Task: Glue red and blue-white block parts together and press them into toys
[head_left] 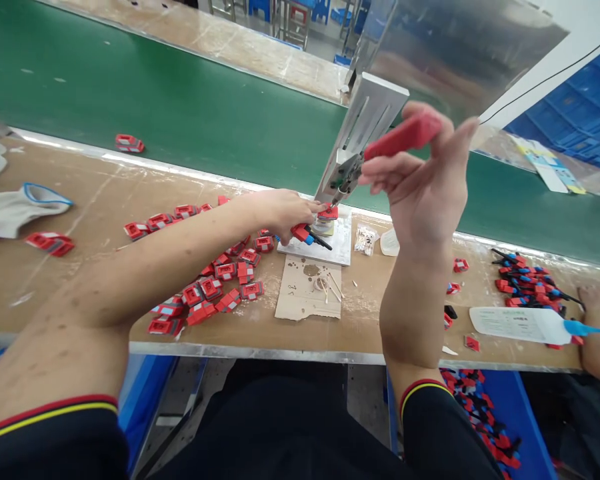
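Red lever [403, 137] sat gripped in my right hand [423, 193]. My left hand [280, 212] pinched a red part [329, 213] under the press tip [341, 193]; those fingers risked a nip if I pulled carelessly.

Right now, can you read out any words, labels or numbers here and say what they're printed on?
None can be read.
White bottle: its label print is too blurred.
Printed sheet beyond the green belt: too small.
Red parts: no text visible.
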`<move>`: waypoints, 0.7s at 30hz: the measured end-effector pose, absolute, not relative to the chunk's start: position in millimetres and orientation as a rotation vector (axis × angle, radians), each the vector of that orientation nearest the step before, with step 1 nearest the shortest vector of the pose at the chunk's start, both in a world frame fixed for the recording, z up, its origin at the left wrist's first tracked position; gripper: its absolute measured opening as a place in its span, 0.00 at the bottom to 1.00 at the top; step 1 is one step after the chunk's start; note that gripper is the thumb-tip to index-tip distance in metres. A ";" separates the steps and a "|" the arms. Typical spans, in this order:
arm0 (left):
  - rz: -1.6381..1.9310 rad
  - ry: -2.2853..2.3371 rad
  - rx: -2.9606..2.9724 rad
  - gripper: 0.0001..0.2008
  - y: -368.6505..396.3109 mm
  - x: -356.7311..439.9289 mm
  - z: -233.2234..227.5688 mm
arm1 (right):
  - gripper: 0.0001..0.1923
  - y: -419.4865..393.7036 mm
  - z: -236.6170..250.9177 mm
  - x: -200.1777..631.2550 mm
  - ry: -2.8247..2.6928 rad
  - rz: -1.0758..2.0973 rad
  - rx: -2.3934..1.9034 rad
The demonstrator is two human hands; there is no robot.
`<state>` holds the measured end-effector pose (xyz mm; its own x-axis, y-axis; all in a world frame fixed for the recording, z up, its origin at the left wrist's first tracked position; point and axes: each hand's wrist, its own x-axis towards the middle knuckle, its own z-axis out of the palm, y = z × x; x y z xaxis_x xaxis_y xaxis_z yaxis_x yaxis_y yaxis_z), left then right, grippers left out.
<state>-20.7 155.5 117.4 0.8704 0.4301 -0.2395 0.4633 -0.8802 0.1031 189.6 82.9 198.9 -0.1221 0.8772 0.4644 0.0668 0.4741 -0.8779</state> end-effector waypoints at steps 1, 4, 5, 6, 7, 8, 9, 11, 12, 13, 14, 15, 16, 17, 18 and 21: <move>-0.296 0.694 2.868 0.19 156.6 -21.2 115.2 | 0.27 89.7 210.7 191.4 -1.555 0.890 -0.871; -0.253 0.700 2.842 0.19 160.4 -22.1 110.3 | 0.23 111.2 222.5 200.8 -1.610 0.890 -0.841; -0.262 0.698 2.848 0.19 161.4 -22.2 109.5 | 0.23 117.6 214.9 205.5 -1.626 0.843 -0.828; -0.279 0.694 2.860 0.19 162.3 -22.4 109.1 | 0.24 122.9 200.7 210.7 -1.644 0.781 -0.825; -0.296 0.689 2.874 0.18 162.9 -22.5 109.1 | 0.27 126.7 180.6 216.3 -1.637 0.689 -0.852; -0.304 0.689 2.888 0.18 163.1 -22.7 109.4 | 0.29 128.7 156.0 221.8 -1.617 0.596 -0.891; -0.308 0.688 2.897 0.17 163.1 -22.9 109.9 | 0.28 129.1 128.7 226.6 -1.593 0.522 -0.936; -0.299 0.691 2.899 0.17 162.3 -23.0 111.5 | 0.20 126.2 75.2 232.0 -1.527 0.495 -1.067; -0.300 0.689 2.895 0.17 161.7 -22.6 112.5 | 0.18 124.2 52.8 231.8 -1.538 0.573 -1.172; -0.306 0.687 2.890 0.17 160.8 -22.0 113.6 | 0.18 122.6 35.1 229.6 -1.549 0.642 -1.267; -0.316 0.690 2.887 0.17 159.9 -21.2 114.8 | 0.21 121.9 22.3 225.8 -1.559 0.705 -1.328; -0.327 0.694 2.886 0.16 158.9 -20.3 115.8 | 0.24 122.5 14.1 221.0 -1.569 0.765 -1.362; -0.336 0.700 2.885 0.15 158.0 -19.6 116.7 | 0.27 124.2 9.8 216.2 -1.573 0.808 -1.364; -0.338 0.703 2.885 0.15 157.2 -19.3 117.2 | 0.29 126.7 8.1 212.3 -1.575 0.839 -1.348; -0.332 0.703 2.883 0.14 156.7 -19.9 117.4 | 0.30 129.4 7.9 209.9 -1.568 0.864 -1.326; -0.203 0.720 2.865 0.11 157.1 -29.4 116.0 | 0.29 130.9 7.3 215.4 -1.454 0.942 -1.271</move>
<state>-29.4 157.1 116.0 0.8733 0.4545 -0.1752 0.4791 -0.8663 0.1411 215.4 130.9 7.3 -0.0054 0.9861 0.1659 0.2521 0.1619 -0.9541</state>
